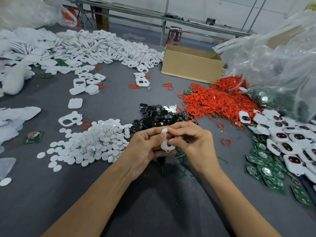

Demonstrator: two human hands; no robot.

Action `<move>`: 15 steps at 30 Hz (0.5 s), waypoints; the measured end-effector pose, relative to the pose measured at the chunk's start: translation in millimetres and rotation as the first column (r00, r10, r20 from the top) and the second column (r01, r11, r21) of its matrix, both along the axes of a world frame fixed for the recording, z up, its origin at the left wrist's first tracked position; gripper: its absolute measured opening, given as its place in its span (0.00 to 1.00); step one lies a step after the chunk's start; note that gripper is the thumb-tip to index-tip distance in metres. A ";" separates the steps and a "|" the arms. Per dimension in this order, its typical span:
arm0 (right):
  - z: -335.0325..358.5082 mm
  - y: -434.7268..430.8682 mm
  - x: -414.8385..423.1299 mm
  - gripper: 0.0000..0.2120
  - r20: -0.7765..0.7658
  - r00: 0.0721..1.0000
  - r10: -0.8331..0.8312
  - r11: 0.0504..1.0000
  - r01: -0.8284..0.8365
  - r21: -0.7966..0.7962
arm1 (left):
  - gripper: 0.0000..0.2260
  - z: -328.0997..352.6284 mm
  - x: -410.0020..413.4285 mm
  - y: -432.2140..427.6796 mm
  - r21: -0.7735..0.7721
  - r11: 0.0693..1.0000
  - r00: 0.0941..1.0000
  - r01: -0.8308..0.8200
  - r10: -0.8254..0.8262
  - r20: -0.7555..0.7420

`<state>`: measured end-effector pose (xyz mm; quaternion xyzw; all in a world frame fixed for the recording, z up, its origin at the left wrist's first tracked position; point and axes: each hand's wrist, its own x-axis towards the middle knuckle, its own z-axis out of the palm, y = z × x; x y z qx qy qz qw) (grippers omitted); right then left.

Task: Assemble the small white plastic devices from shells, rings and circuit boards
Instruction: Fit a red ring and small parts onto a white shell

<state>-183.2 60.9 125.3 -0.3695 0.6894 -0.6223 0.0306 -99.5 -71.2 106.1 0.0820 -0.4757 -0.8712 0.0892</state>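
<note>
Head view: left hand (143,149) grips white shell (166,145); your right fingers (177,127) pinch a red ring (171,133) on; next, seat it evenly.

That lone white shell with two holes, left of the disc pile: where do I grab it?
Pinch the two-hole shell from above, one fingertip through its larger opening and the thumb on the near outer rim. It lies flat on the table, so its thin edges probably offer little else.
</note>
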 end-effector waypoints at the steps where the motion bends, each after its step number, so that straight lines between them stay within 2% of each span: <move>1: -0.5 0.1 -0.5 0.17 0.003 1.000 0.009 1.000 -0.009 -0.001 | 0.15 -0.1 0.1 -0.2 0.003 1.000 1.000 -0.005 0.005 0.001; 11: -4.0 -2.8 -0.8 0.13 -0.009 1.000 0.017 0.999 -0.017 0.034 | 0.15 -1.4 -0.2 2.2 -0.054 0.995 0.996 -0.086 0.087 0.024; 15: -5.9 -1.8 -0.5 0.12 -0.016 1.000 -0.018 0.998 0.019 0.065 | 0.10 -1.3 0.0 5.2 -0.112 0.985 0.990 -0.134 0.139 0.034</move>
